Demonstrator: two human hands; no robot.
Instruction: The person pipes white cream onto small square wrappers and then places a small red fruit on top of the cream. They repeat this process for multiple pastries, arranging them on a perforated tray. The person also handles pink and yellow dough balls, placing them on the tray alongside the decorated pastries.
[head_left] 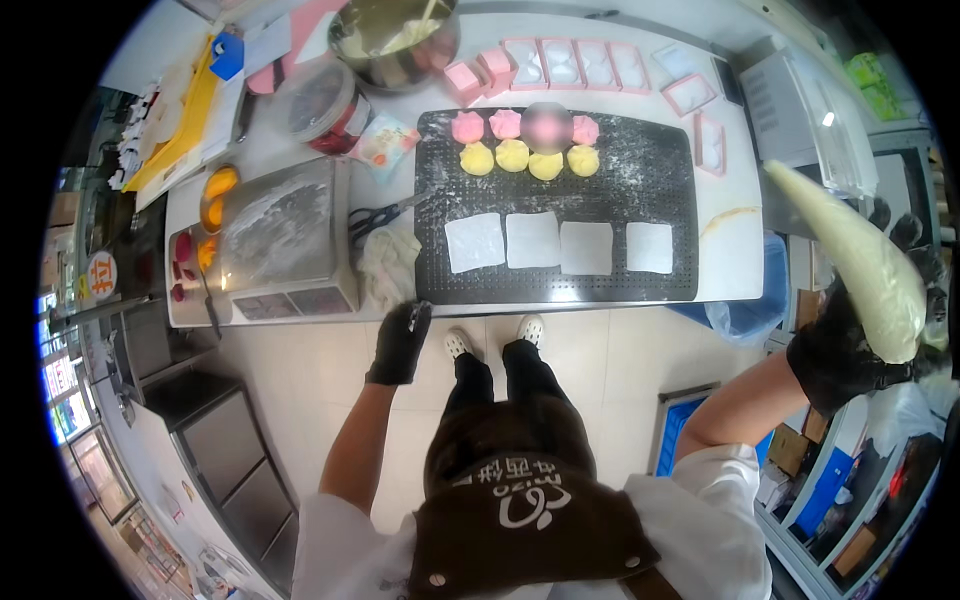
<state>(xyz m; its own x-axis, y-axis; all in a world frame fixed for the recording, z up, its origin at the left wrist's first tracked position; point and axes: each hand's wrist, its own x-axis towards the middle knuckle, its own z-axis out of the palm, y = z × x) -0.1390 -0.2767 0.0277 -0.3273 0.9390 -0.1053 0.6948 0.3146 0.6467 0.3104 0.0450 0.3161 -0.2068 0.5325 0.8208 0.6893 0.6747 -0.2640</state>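
My right hand [850, 345], in a black glove, is closed around a piping bag [850, 245] full of pale cream, held up to the right of the table. The bag's narrow tip points toward the far left. My left hand [400, 345], also gloved in black, is at the table's front edge, just below a crumpled cloth [390, 265]. Its fingers look drawn together; whatever they may hold is hidden. On the black perforated mat [560, 285] lie several white square wrappers [533, 240]. Beyond them sit a row of yellow pleated dumplings [512, 156] and a row of pink ones [467, 127].
Pink-edged boxes [562, 64] line the back. A metal bowl [395, 70] and a lidded tub [318, 105] stand at the back left. Scissors [385, 215] lie by a floured metal box [280, 225]. A bin with a blue liner [760, 295] stands at the right.
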